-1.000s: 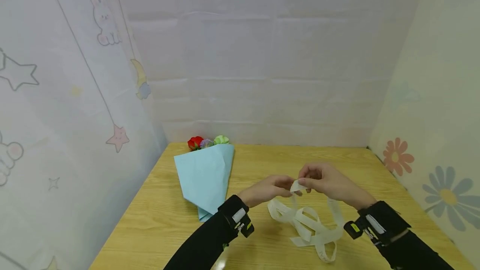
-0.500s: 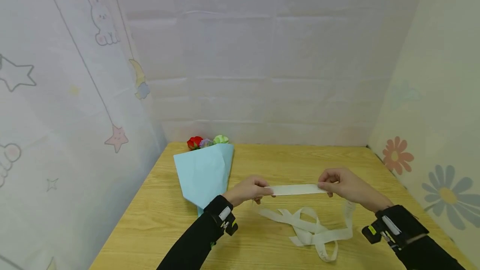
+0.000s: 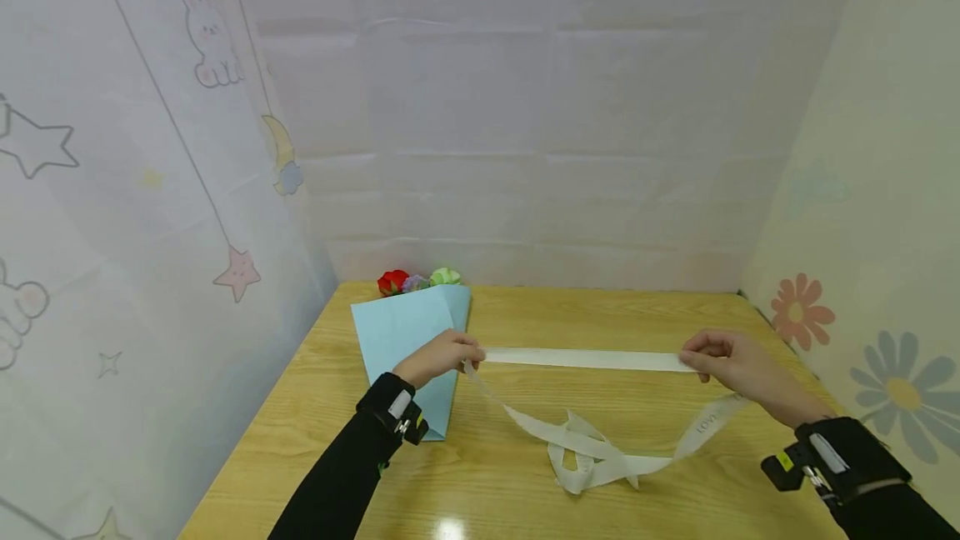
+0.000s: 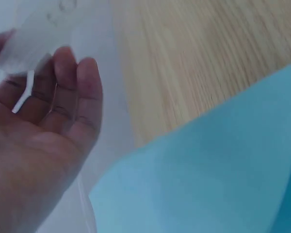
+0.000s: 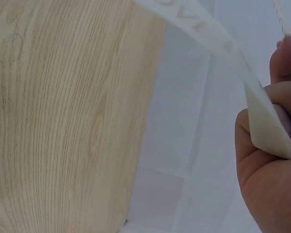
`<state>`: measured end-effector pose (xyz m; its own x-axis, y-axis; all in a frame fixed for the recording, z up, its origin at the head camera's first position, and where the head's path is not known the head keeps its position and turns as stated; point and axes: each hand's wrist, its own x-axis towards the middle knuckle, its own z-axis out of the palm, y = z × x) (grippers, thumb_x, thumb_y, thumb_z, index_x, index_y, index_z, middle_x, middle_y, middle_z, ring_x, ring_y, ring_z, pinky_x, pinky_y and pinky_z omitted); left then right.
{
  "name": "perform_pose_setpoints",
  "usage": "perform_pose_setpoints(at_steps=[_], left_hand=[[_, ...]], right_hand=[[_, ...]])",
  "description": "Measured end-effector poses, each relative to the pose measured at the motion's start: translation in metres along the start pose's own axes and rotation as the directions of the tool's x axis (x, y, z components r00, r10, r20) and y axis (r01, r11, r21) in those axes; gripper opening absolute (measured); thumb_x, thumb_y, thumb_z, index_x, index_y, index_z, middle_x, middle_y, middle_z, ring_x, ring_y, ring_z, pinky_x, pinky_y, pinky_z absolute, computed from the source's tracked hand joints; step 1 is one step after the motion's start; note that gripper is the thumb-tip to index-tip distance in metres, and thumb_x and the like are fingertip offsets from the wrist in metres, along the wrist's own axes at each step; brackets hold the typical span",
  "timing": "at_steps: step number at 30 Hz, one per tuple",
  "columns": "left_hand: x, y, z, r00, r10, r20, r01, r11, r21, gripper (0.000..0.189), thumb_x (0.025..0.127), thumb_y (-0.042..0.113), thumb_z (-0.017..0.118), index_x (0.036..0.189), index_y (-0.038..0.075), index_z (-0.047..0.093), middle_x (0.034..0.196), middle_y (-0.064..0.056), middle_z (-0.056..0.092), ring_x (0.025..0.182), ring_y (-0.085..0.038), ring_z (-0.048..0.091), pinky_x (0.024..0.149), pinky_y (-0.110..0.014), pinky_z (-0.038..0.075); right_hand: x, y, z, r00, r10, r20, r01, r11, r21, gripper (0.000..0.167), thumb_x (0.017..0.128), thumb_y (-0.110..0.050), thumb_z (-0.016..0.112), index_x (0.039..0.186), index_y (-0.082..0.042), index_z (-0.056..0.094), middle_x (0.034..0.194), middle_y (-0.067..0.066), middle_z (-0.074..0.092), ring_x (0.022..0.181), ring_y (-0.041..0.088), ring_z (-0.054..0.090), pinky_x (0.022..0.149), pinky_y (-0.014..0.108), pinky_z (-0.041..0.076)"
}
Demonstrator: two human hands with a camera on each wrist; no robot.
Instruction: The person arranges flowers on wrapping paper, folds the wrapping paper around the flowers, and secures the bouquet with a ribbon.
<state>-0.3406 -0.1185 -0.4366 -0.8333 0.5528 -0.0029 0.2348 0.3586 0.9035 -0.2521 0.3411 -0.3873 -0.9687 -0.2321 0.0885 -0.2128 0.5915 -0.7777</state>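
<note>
- Backdrop (image 3: 480, 107): pale sheeting, fills the top half of the frame.
- Worktop (image 3: 562, 315): wood-grained, lower centre; carries the paper bundle and the slack ribbon.
- Blue wrapping paper (image 3: 405, 323): folded cone, left of centre, behind the left hand in the head view; contact cannot be told.
- Ribbon (image 3: 581, 358): whitish. One span runs straight and near level between the hands, right of centre; the slack droops from both sides into loose, crossed loops at lower centre-right.
- Right hand (image 3: 742, 369), right of frame: grip closed in a thumb-and-finger pinch on the ribbon.
- Left hand (image 3: 441, 357), centre-left: grip also pinching the ribbon, the other fingers loosely bent.
- Flower heads (image 3: 392, 282): red, lilac, green, above the paper.
- Lettering (image 3: 707, 422): on the right-hand drop, partly legible.
- Step, judged: pulling out a straight length. Next move probably calls for even tension, no twist and loops free of snags.
</note>
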Motion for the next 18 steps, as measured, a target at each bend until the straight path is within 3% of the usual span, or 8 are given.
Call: perform_pose_setpoints(at_steps=[5,9,13,18], left_hand=[[-0.01,-0.005,-0.021,0.993,0.047,-0.109,-0.057,0.994,-0.09,0.033,0.104,0.011,0.047,0.075,0.006,0.062,0.083,-0.01,0.063,0.088,-0.025,0.055,0.089,-0.046,0.041],[-0.016,-0.009,-0.034,0.97,0.037,-0.239,-0.063,0.993,-0.1,0.036,0.103,0.006,0.044,0.071,0.003,0.061,0.073,-0.01,0.062,0.081,-0.027,0.062,0.089,-0.041,0.05],[-0.027,-0.02,-0.048,0.949,-0.073,-0.308,0.011,0.98,-0.199,0.034,0.103,0.005,0.043,0.074,0.0,0.06,0.071,-0.01,0.059,0.067,-0.026,0.063,0.075,-0.041,0.059],[-0.045,-0.04,-0.061,0.924,-0.218,-0.312,0.128,0.95,-0.286,0.033,0.103,0.008,0.04,0.082,-0.005,0.062,0.071,-0.01,0.057,0.055,-0.019,0.049,0.06,-0.036,0.053]], right_hand=[[-0.001,0.002,-0.009,0.999,0.031,-0.015,-0.032,0.998,-0.053,0.038,0.104,-0.035,0.06,0.12,0.0,0.063,0.097,0.01,0.062,0.077,0.023,0.055,0.064,0.034,0.044],[-0.001,0.003,-0.016,0.998,0.035,-0.06,-0.041,0.994,-0.1,0.041,0.104,-0.038,0.06,0.122,-0.001,0.063,0.102,0.01,0.062,0.079,0.021,0.054,0.065,0.034,0.045],[-0.004,0.008,-0.024,0.991,0.003,-0.136,-0.021,0.991,-0.13,0.041,0.105,-0.036,0.059,0.125,-0.001,0.062,0.107,0.006,0.062,0.082,0.016,0.057,0.068,0.031,0.048],[-0.007,0.025,-0.034,0.979,-0.036,-0.199,0.002,0.986,-0.169,0.038,0.105,-0.031,0.06,0.122,0.002,0.064,0.101,0.002,0.065,0.079,0.012,0.058,0.065,0.029,0.048]])
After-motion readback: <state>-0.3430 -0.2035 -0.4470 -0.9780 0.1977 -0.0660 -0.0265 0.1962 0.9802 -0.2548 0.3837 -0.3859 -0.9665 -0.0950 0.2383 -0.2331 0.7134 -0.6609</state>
